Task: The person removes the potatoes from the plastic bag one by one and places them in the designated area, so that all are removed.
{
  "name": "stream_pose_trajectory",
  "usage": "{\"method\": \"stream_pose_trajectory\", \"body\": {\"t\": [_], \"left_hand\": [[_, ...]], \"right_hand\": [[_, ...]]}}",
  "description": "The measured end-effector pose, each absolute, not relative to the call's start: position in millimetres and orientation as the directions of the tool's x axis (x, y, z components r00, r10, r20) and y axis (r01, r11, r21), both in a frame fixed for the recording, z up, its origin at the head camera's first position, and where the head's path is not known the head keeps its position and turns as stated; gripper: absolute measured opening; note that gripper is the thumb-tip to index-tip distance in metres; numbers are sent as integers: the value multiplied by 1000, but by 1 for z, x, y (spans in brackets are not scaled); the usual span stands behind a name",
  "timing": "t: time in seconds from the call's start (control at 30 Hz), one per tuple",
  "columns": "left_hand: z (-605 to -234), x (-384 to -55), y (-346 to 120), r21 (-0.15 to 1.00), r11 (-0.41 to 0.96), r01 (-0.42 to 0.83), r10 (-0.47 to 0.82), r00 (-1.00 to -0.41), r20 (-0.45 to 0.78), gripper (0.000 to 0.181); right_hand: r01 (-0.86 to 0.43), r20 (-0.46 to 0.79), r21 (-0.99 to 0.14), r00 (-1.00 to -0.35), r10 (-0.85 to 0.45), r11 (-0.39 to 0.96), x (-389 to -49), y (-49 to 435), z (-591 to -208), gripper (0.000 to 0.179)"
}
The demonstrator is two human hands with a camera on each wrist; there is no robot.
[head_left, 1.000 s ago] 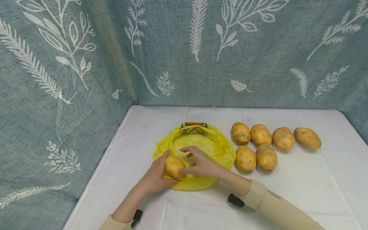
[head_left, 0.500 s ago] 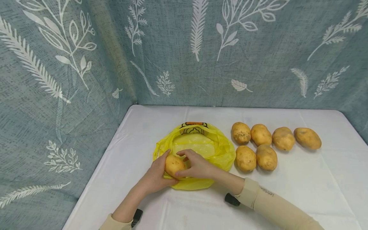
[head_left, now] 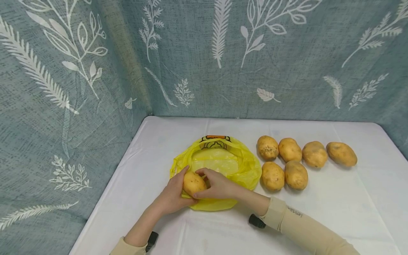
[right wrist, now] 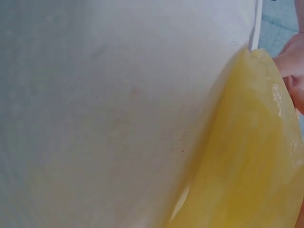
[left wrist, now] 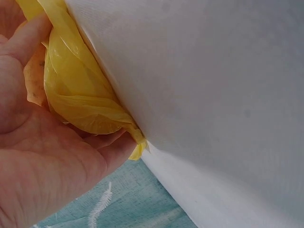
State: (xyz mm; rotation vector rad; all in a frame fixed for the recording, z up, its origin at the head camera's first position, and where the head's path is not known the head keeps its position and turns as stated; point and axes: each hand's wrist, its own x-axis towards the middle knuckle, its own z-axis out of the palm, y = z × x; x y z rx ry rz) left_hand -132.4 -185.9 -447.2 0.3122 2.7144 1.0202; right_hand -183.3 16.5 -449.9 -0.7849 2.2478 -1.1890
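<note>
A yellow plastic bag [head_left: 223, 203] lies on the table with its mouth spread upward, a dark and orange print on its far side. At its near left edge is a potato [head_left: 193, 183], between both hands. My left hand [head_left: 173, 194] grips it from the left. In the left wrist view, bunched yellow plastic [left wrist: 78, 90] lies against that hand's fingers, and part of the potato shows behind it. My right hand [head_left: 220, 185] reaches across the bag's opening, with thumb and bent fingers round the potato's right side. The right wrist view shows mostly the bag's outer wall [right wrist: 247, 147].
Several more potatoes [head_left: 295, 175] stand in two rows just right of the bag. A white cloth [head_left: 334, 198] covers the table. Patterned blue-grey curtains [head_left: 191, 46] hang behind it and along its left side. Dark wrist devices [head_left: 256, 221] sit under both forearms.
My right hand has shifted slightly left, and its fingers have come in closer round the potato. The left hand, the bag and the potatoes on the right have stayed in place.
</note>
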Motion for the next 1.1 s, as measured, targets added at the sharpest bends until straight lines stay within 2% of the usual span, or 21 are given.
{"method": "stream_pose_trajectory", "body": {"t": [0.27,1.1], "left_hand": [[-444,-132,-184,669,732,126,288,-948,-137,102],[-444,-132,-184,639,758,128,294,-942,-160,103]], "right_hand": [[-287,-90,-852,-745,-661,439,-183,21,-453,71],[-211,-83,-885,-806,-586,415,-181,59,-429,73]]}}
